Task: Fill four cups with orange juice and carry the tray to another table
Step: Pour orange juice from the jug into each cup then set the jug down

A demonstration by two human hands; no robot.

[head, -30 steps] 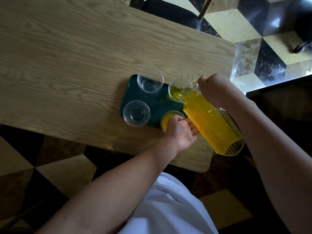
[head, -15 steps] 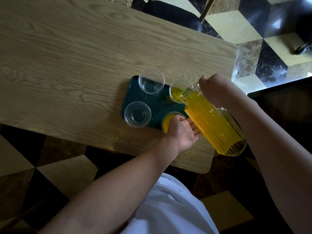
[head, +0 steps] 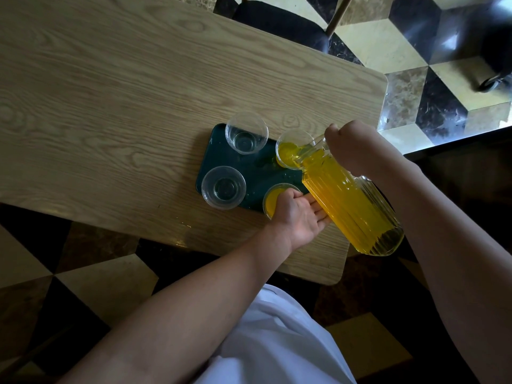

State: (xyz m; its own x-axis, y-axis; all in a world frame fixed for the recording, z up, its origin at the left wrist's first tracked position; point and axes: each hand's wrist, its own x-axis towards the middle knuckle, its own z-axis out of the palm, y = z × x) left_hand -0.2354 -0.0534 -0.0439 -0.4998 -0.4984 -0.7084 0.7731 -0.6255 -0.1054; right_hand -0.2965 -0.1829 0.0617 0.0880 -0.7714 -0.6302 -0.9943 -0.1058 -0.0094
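Juice fills most of the ribbed pitcher (head: 352, 202), tilted over the far-right cup (head: 291, 152) on the tray (head: 219, 151); expect weight and slippery glass. Your right hand (head: 352, 149) is clenched at its neck, your left hand (head: 297, 216) props the body with flat fingers.

A light wood-grain table (head: 124, 106) with rounded corners carries a dark green tray (head: 219, 153) near its front edge, and small wet drops (head: 182, 225) glisten beside the tray.
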